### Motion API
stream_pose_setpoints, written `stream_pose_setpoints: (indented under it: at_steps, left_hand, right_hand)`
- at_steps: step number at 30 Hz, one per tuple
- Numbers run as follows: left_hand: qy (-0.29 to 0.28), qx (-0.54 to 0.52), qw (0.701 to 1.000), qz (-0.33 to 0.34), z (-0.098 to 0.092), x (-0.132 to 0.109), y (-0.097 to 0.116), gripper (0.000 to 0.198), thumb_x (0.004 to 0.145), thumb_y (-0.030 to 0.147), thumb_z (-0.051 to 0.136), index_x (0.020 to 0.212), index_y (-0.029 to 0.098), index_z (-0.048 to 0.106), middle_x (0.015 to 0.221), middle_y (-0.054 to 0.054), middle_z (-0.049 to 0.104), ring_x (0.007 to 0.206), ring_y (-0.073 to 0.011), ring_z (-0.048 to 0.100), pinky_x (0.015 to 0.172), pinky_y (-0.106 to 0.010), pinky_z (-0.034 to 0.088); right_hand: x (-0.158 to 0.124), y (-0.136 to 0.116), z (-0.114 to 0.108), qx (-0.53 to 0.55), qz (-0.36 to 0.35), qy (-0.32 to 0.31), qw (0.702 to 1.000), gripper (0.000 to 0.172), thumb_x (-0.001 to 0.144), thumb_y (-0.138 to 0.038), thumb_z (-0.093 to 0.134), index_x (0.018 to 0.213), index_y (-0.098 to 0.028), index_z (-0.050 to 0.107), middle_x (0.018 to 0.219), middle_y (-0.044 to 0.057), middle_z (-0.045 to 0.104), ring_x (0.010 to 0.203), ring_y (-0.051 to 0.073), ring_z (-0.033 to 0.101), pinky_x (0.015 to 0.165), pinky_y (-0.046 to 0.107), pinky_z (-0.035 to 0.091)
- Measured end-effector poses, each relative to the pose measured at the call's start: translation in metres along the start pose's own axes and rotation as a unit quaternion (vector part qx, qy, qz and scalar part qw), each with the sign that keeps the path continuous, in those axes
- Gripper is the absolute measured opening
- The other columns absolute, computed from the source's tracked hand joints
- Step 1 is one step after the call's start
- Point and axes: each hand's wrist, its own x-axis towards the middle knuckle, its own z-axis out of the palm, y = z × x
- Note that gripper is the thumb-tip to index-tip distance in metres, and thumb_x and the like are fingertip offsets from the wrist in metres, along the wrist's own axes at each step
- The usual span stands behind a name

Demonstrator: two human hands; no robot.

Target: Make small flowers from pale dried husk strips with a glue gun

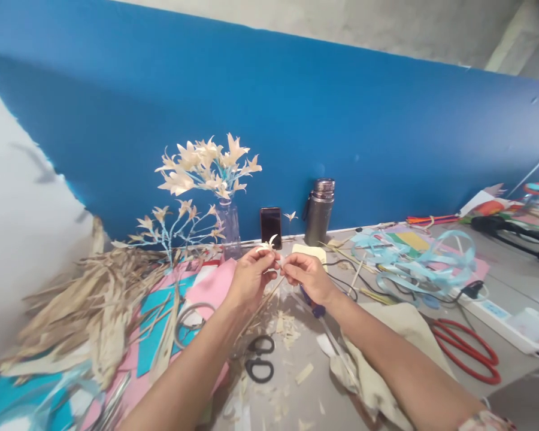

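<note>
My left hand [257, 267] pinches a small cream-coloured handmade flower [269, 242], whose pointed petals stick up above the fingertips. Close beside it, my right hand [306, 274] has thumb and forefinger pressed together just below the flower; what they grip is too small to make out. Below the hands lie black-handled scissors [259, 359] among pale scraps [287, 328]. Under my right forearm is a tool with a dark blue handle [317, 308]. A finished-looking bunch of cream flowers [206, 164] stands in a clear vase [228, 230] behind my left hand.
Dried husks [85, 305] are heaped at the left beside a smaller flower spray [168, 233]. A phone [270, 226] and a metal flask [320, 212] stand against the blue partition [296, 114]. To the right lie light blue ribbon [449, 263], red-handled scissors [469, 353] and a power strip [494, 320].
</note>
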Motion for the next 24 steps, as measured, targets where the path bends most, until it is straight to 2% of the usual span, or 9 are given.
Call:
stream_pose_setpoints:
  at_steps: [3, 8, 10, 14, 18, 21, 24]
  left_hand:
    - [0.000, 0.041, 0.999, 0.018, 0.000, 0.000, 0.000, 0.028, 0.065, 0.029, 0.081, 0.075, 0.015, 0.059, 0.081, -0.003, 0.067, 0.065, -0.0106, 0.058, 0.056, -0.022, 0.044]
    - [0.044, 0.139, 0.987, 0.074, 0.000, 0.001, -0.005, 0.019, 0.068, 0.025, 0.076, 0.075, 0.016, 0.061, 0.066, 0.000, 0.064, 0.059, -0.0106, 0.057, 0.054, -0.021, 0.042]
    - [0.052, 0.145, 0.985, 0.072, -0.001, 0.002, -0.007, 0.018, 0.068, 0.025, 0.076, 0.074, 0.015, 0.062, 0.064, 0.000, 0.064, 0.058, -0.0104, 0.057, 0.055, -0.021, 0.043]
    - [0.052, 0.057, 0.997, 0.004, -0.005, 0.005, -0.009, 0.025, 0.062, 0.026, 0.082, 0.073, 0.015, 0.062, 0.061, 0.002, 0.062, 0.056, -0.0098, 0.057, 0.056, -0.022, 0.046]
    - [0.058, -0.026, 0.997, -0.041, -0.011, 0.010, -0.011, 0.029, 0.056, 0.019, 0.085, 0.073, 0.014, 0.062, 0.060, 0.002, 0.062, 0.055, -0.0094, 0.057, 0.056, -0.022, 0.047]
    - [0.062, -0.055, 0.995, -0.060, -0.012, 0.013, -0.013, 0.026, 0.058, 0.015, 0.083, 0.072, 0.014, 0.062, 0.061, 0.001, 0.063, 0.055, -0.0095, 0.058, 0.056, -0.022, 0.048]
    - [0.058, -0.057, 0.994, -0.071, -0.013, 0.013, -0.018, 0.022, 0.059, 0.013, 0.081, 0.071, 0.013, 0.062, 0.062, 0.000, 0.064, 0.055, -0.0095, 0.058, 0.054, -0.021, 0.046]
  right_hand:
    - [0.000, 0.001, -0.001, -0.004, 0.022, 0.004, 1.000, 0.025, 0.075, -0.039, 0.078, 0.077, -0.016, 0.069, 0.068, 0.002, 0.068, 0.050, 0.008, 0.047, 0.048, 0.022, 0.034]
    - [0.000, 0.000, -0.001, -0.014, 0.054, 0.007, 0.998, 0.026, 0.073, -0.038, 0.079, 0.072, -0.015, 0.069, 0.062, 0.001, 0.064, 0.047, 0.007, 0.045, 0.046, 0.022, 0.030]
    - [0.001, -0.001, -0.002, -0.014, 0.060, 0.001, 0.998, 0.025, 0.073, -0.038, 0.078, 0.073, -0.015, 0.069, 0.062, 0.000, 0.064, 0.046, 0.006, 0.044, 0.046, 0.022, 0.029]
    - [0.002, 0.001, -0.006, -0.022, 0.064, -0.002, 0.998, 0.024, 0.073, -0.037, 0.079, 0.075, -0.015, 0.070, 0.063, 0.000, 0.065, 0.047, 0.007, 0.045, 0.047, 0.022, 0.031]
    - [0.007, 0.004, -0.013, -0.005, 0.075, -0.009, 0.997, 0.029, 0.073, -0.042, 0.078, 0.074, -0.014, 0.070, 0.064, 0.001, 0.065, 0.046, 0.006, 0.045, 0.045, 0.021, 0.031]
    - [0.009, 0.006, -0.014, 0.018, 0.093, -0.002, 0.995, 0.040, 0.077, -0.053, 0.072, 0.079, -0.014, 0.071, 0.066, 0.003, 0.066, 0.047, 0.007, 0.047, 0.043, 0.020, 0.030]
    - [0.006, 0.006, -0.010, -0.025, 0.082, -0.010, 0.996, 0.043, 0.080, -0.057, 0.068, 0.080, -0.014, 0.071, 0.071, 0.004, 0.068, 0.050, 0.007, 0.050, 0.045, 0.020, 0.032]
